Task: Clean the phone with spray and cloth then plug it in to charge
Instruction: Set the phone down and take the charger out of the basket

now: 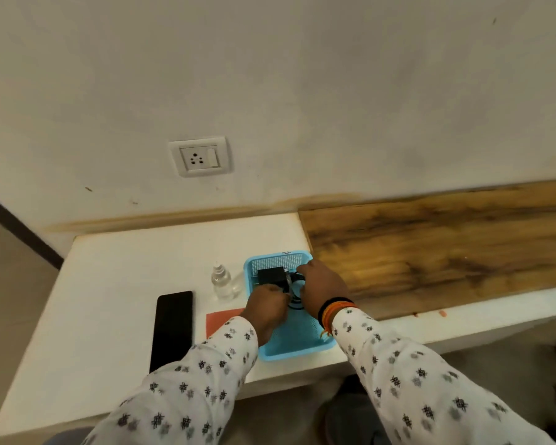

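**Both hands in the blue basket, on the charger and its cable**

Near the centre of the frame, slightly low and to the right, a light blue perforated basket (297,346) sits on a white table (109,284). Both hands reach into it. The left hand (265,305) comes in from the lower left with its fingers curled, pinching something at the near side of a black charger block (271,275); what exactly lies between the fingertips is too small to tell. The right hand (323,285) comes in from the lower right, its fingers bent down over a coil of black cable (294,303) just beside the charger, and appears to grip it. The charger stands in the far half of the basket, with the cable looped just in front of it.

The phone (173,329) lies flat on the table at the lower left of the basket, screen dark, long side running away from the viewer, well apart from both hands. Between phone and basket stands a small clear spray bottle (221,282), upright, just beside the basket's left wall. A red-orange cloth (220,321) lies flat in front of the bottle, partly under the left sleeve.

On the wall, in the upper left of the middle of the frame, is a white wall socket (200,157) with a switch. A wooden board (446,252) covers the table's right part, touching the wall. The right wrist wears black and orange bands (334,308); both sleeves are white with a small dark pattern.
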